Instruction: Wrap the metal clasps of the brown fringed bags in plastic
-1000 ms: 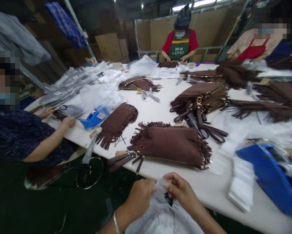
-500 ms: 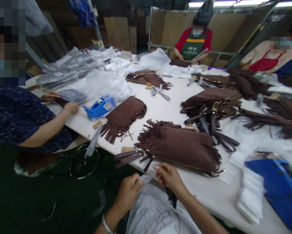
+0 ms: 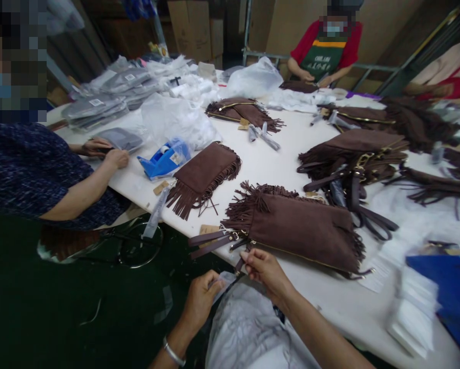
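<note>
My left hand (image 3: 201, 299) is closed on the edge of a clear plastic bag (image 3: 241, 324) that lies in my lap below the table edge. My right hand (image 3: 264, 267) is up at the table edge with its fingers pinched on a strap end of the brown fringed suede bag (image 3: 299, 228) lying in front of me. That bag's straps (image 3: 210, 241) hang over the table edge toward my hands.
A white table (image 3: 276, 159) carries several more brown fringed bags, a smaller fringed pouch (image 3: 204, 176), blue tape dispensers (image 3: 164, 159), white paper stacks (image 3: 410, 312) and plastic bags. A person at the left handles a grey pouch (image 3: 117, 139); another in a green apron works at the far end.
My right hand let go of the plastic bag's opening and rose to the brown bag's strap. My left hand kept the plastic. The view tilted down and shifted left.
</note>
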`<state>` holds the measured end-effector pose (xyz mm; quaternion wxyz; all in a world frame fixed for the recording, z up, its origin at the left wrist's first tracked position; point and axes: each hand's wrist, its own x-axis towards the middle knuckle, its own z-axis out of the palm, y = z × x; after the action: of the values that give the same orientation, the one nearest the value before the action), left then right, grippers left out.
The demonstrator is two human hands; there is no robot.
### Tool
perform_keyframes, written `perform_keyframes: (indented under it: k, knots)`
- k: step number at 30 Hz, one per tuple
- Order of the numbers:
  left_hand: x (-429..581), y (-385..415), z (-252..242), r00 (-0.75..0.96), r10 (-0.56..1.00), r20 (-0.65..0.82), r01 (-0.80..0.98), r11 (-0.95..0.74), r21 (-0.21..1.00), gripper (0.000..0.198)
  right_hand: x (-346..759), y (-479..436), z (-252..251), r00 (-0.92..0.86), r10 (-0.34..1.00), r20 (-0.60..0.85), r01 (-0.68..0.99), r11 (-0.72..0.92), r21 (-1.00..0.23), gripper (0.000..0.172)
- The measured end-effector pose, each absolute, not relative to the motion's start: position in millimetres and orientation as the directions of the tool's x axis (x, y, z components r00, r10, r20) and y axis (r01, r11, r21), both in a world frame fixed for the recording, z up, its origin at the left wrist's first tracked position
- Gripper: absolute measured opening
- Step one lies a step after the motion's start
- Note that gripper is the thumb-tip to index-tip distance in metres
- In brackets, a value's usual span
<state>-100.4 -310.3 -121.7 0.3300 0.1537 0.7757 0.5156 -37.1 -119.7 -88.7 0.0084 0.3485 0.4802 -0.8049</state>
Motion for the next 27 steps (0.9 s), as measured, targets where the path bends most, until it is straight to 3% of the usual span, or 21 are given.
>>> perform_keyframes:
  k: [5,13,27]
  knots:
    - [-96.4,-301.5,-121.9,-0.712,0.571,-0.409,-0.199,0.394,0.897,0.021,-36.6,-122.9,-87.4,-0.764,0.291,-0.575,0.339,-0.578,-0.743,0.039]
    - [-94.0,-297.1,-125.2,-0.622,0.617,-0.482,-0.451,0.22,0.865,0.026,-35.3,-123.9,-97.0,-0.772,0.376,-0.512,0.281,-0.521,-0.806,0.037]
    - [-90.6,-297.2,-122.2,-0.587,0.612,-0.53,-0.54,0.192,0.82,0.033,-36.8,-125.7,-87.9,-0.765,0.415,-0.493,0.277,-0.479,-0.833,0.038]
